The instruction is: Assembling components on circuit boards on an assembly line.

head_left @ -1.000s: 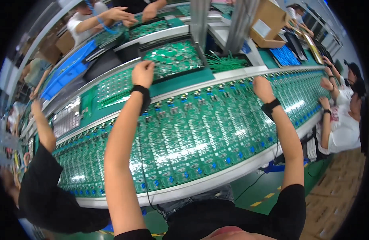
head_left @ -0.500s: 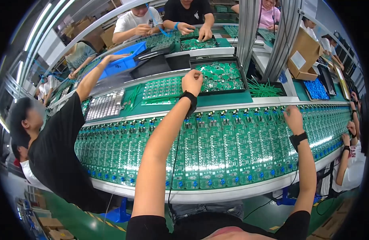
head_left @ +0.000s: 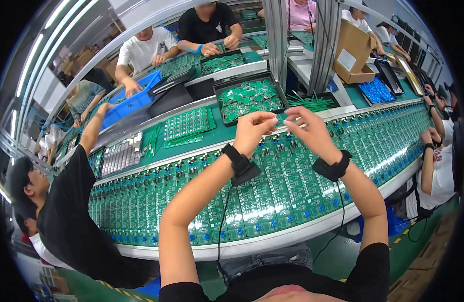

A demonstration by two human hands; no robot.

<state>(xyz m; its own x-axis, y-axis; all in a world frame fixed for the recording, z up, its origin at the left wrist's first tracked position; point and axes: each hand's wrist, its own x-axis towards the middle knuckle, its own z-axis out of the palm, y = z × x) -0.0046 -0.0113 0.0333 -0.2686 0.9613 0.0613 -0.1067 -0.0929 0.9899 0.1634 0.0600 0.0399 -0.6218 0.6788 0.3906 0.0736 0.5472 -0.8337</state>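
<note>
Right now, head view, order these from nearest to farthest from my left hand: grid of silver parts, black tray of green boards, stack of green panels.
From your left hand:
1. Black tray of green boards, just beyond.
2. Stack of green panels, to the left.
3. Grid of silver parts, farther left.

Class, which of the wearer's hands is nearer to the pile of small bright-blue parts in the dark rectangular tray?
Right. The bare right hand is left of and below the bright-blue parts in the picture; the bare left hand is farther left.

2 metal posts [head_left: 276,45] obstruct beyond the right grip [head_left: 314,132].
</note>
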